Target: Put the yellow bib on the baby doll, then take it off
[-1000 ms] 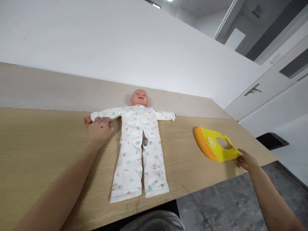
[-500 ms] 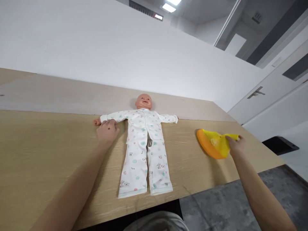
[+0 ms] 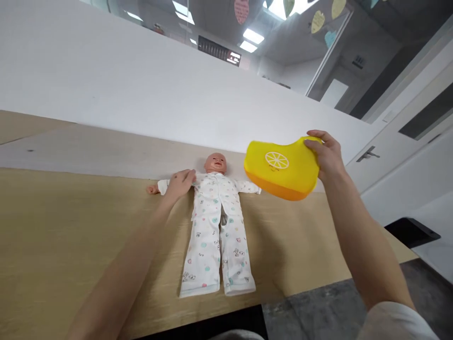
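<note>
Bib (image 3: pixel 290 174): yellow, with an orange lower edge; held in the air to the right of the doll (image 3: pixel 217 200), clear of the worktop (image 3: pixel 88 226); printed side toward the person, lower edge sloping down to the right.
Print (image 3: pixel 277 160): white citrus slice above a small smiling face.
Right hand (image 3: pixel 325 153): pinched the upper right corner of the bib, thumb on the printed side, other fingers behind.
Left hand (image 3: pixel 182 183): placed over the doll's right upper arm, near the shoulder, fingers bent and close together (from where I stood, I could not tell whether it pinched the cloth or merely lay on it).
Doll position: on its back, arms stretched out sideways, legs pointing toward the person; body on the wooden worktop, head (image 3: pixel 215 164) over the pale strip (image 3: pixel 116 146) along the wall (image 3: pixel 123 89).
Doll clothing: white jacket (image 3: pixel 208 200) and trousers (image 3: pixel 205 257), both patterned with small coloured prints; jacket parted below the chest; right fist (image 3: pixel 153 189) showed beyond the cuff.
Shadow (image 3: pixel 272 252): dark patch on the worktop, beside the doll's left leg.
Glass above the wall: paper notes (image 3: pixel 241 10), several heart-shaped, hung at its upper edge.
Door handle (image 3: pixel 368 154): metal lever, at the far right, beyond the worktop.
Floor (image 3: pixel 318 311): mottled grey, visible past the near edge.
</note>
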The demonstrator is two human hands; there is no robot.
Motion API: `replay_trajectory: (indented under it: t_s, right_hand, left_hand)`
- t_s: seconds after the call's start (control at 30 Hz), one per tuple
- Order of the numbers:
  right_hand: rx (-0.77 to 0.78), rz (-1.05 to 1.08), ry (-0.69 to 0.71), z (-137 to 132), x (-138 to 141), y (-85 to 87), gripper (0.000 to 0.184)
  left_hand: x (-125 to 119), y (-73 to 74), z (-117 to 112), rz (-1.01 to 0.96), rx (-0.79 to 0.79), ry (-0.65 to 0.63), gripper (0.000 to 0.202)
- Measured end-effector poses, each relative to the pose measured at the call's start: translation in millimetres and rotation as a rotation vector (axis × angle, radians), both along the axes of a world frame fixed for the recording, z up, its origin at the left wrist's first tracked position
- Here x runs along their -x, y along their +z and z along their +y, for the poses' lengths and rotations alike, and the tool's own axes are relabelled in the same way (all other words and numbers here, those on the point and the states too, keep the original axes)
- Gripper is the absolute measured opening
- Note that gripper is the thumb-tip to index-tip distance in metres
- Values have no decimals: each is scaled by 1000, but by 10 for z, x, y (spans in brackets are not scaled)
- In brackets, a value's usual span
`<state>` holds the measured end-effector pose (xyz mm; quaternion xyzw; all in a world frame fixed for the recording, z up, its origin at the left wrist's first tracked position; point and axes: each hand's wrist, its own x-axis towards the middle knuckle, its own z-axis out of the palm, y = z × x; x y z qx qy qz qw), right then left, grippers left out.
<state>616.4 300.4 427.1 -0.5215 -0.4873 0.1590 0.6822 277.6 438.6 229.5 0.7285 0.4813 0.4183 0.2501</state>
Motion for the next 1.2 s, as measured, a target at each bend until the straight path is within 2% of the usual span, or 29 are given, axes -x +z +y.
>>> replay_trajectory:
  t_s: [0.03,0.1,0.17,0.27,0.33,0.37,0.5,0.67,0.77,0.9,1.0,1.2]
  right_hand:
    - [-3,11,54,59,121,1,34]
    - [24,37,154,182,357,-46,35]
    - [49,56,273,300,581,-146,34]
    - [84,49,450,448,865,-358,31]
    - [105,24,503,535,983,-513,31]
    - [107,9,507,580,1014,-590,32]
    - [18,-17,482,787,970,-889,42]
    - [-52,-96,358,1054,810,-1219,56]
    - [-30,-161,267,1204,782,-1395,61]
    - [17,-256,244,1391,787,-1634,66]
    - [48,-291,238,1538,771,-1790,69]
    - [226,-166,297,1819,683,-2010,76]
  left_hand:
    - [-59,100,13,-164,179,-93,54]
    - [-132,253,43,-364,491,-348,75]
    - [-138,338,59,-503,650,-591,88]
    - [-68,391,19,-744,622,-867,96]
    - [-21,421,-39,-863,554,-952,97]
    - [-7,441,-69,-889,526,-954,92]
    - [-39,539,-142,-897,463,-765,61]
    - [-206,595,-83,-855,426,-498,55]
    - [-291,510,41,-845,402,-315,57]
    - [-339,298,250,-776,434,-141,61]
    - [-367,183,402,-724,455,-68,63]
    - [-420,128,658,-629,454,-19,53]
